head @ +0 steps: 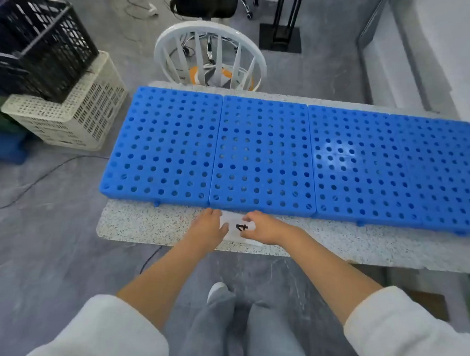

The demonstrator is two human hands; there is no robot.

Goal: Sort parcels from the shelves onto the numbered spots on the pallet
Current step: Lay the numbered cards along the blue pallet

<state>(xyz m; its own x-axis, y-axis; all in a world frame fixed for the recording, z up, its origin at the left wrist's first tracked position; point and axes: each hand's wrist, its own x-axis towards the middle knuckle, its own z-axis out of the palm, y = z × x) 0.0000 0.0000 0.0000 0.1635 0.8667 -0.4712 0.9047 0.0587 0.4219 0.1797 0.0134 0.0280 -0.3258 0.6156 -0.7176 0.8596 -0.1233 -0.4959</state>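
Here, a white paper sheet printed with a black number 4 (240, 228) lay on the speckled grey-white stone slab (139, 225), just near of the blue perforated plastic pallet (281, 154) and about in line with the seam between its first and second panels from the left. The left hand (209, 227) rested on the left edge of the sheet, fingers pointing far toward the pallet, the thumb lying over the paper. The right hand (263, 227) sat on the right side of the sheet, its fingers curled over the paper's edge; whether they pinched it or merely pressed it flat could not be told. The two hands were apart, with the printed number showing in the gap between them. Both forearms were bare below pushed-up white fleece sleeves (100, 337).

The pallet's four joined panels ran from left to far right along the slab, their tops bare. To the far left stood a stack of plastic crates, a black lattice crate (34, 44) atop a cream perforated crate (72, 117). Beyond the pallet's far edge stood a white slatted round basket (209, 55).
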